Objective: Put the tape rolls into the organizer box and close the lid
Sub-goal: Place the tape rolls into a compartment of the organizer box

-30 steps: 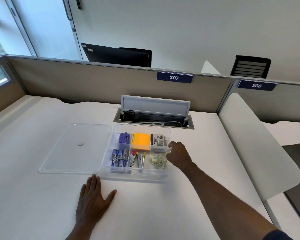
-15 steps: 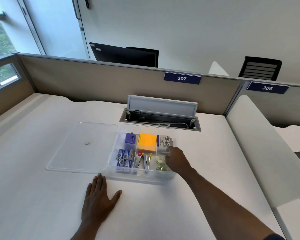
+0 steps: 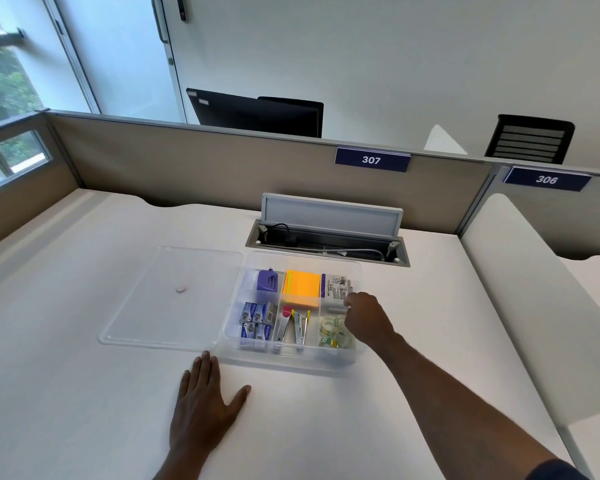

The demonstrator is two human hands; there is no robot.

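Observation:
The clear organizer box (image 3: 291,362) stands open on the white desk. Its clear lid (image 3: 174,299) lies flat to the left. Several clear tape rolls (image 3: 331,330) lie in the box's front right compartment. My right hand (image 3: 366,318) hovers over that compartment, fingers curled and pinched on a pale clear tape roll (image 3: 336,310) just above the divider. My left hand (image 3: 205,403) rests flat on the desk, fingers spread, just in front of the box's left corner and holding nothing.
Other compartments hold orange sticky notes (image 3: 302,287), a purple item (image 3: 267,280), staple boxes (image 3: 257,320) and metal tools (image 3: 293,325). Behind the box is an open cable well with a raised flap (image 3: 329,216). A white side panel (image 3: 520,306) borders the desk on the right.
My right hand has moved from the box's right rim to above the front right compartment, carrying the clear roll. The left hand has stayed flat on the desk. The view has shifted slightly.

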